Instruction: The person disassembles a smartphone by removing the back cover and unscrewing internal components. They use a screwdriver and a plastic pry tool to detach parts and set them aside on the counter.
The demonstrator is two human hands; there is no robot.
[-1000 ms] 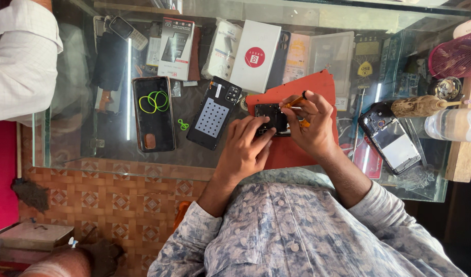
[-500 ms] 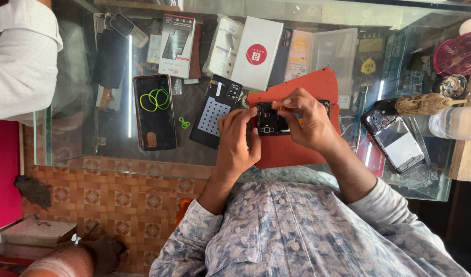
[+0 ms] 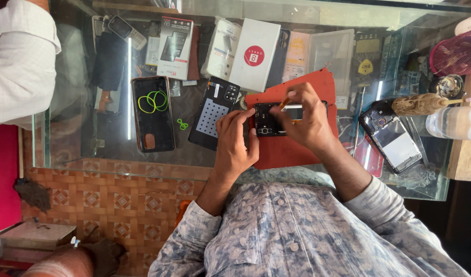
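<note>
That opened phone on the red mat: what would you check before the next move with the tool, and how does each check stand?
1. Opened phone lies on the red mat: ok.
2. Left hand steadies the phone's edge: ok.
3. Right hand grips the thin tool: ok.
4. Tool tip sits on the right spot: cannot tell, the fingers hide it.
5. Loose back cover lies clear of the hands, beside the mat: ok.
6. Small loose parts safe on the glass counter: cannot tell, too small to see.
</note>
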